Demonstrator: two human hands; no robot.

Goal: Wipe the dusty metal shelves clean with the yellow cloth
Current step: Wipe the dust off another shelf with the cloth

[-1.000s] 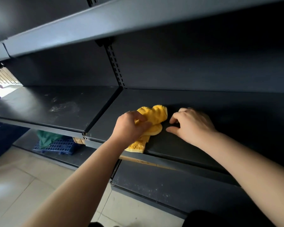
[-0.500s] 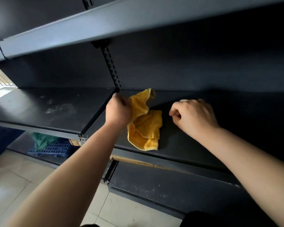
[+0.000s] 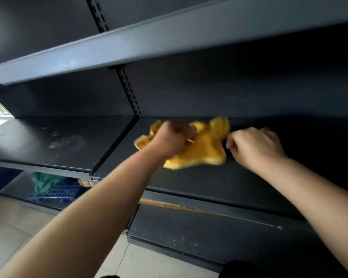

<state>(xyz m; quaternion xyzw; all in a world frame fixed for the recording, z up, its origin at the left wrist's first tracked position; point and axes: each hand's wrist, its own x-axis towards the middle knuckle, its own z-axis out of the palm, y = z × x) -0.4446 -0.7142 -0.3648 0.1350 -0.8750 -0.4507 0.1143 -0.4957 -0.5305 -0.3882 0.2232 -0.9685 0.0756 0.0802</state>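
Note:
The yellow cloth (image 3: 203, 149) lies spread and blurred on the dark metal middle shelf (image 3: 219, 181), close to the back wall. My left hand (image 3: 173, 137) is fisted on the cloth's left part and presses it down. My right hand (image 3: 255, 145) rests on the same shelf just right of the cloth, fingers curled, its knuckles by the cloth's right edge. Whether it pinches the cloth I cannot tell. The neighbouring shelf section (image 3: 48, 141) on the left carries pale dust smears.
An upper shelf (image 3: 169, 37) overhangs the hands. A slotted upright (image 3: 129, 91) divides the two sections. The bottom shelf (image 3: 209, 237) is speckled with dust. Lower left, a blue crate (image 3: 56, 192) holds a green cloth (image 3: 44, 182). The floor is tiled.
My left hand has swept the cloth from the shelf's front edge to the back and then rightwards, and the cloth has spread out. My right hand stays in about the same place.

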